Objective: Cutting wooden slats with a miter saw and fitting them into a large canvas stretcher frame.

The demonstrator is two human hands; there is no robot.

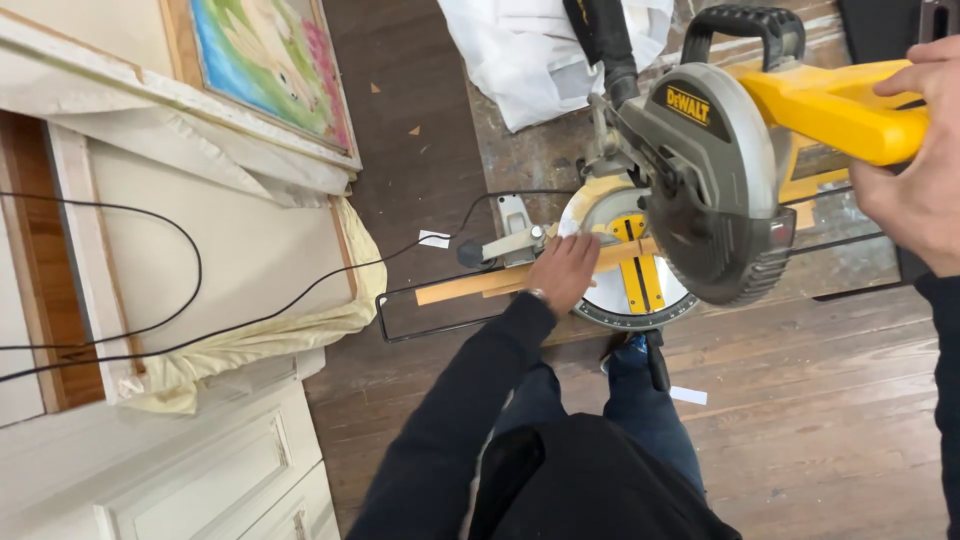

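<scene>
Miter saw [700, 190], wood strip [480, 285] on its round metal table.
Left hand [562, 270] pressed flat on strip; right hand [915, 160] clenched around yellow plastic handle [830, 105].

I see the saw handle [835, 105] is smooth yellow plastic with a soft shine, and my right hand [915, 165] closes around it. The blade guard [715, 160] looks like grey matt metal. Under my left hand [563, 272] lies a wood strip [470, 287], pale and bare, without varnish. The round saw table [600, 215] is dull silver metal. The floor [800, 400] is dark wood planks, worn and a little rough. My sleeve [450, 420] is black matt cloth.
</scene>
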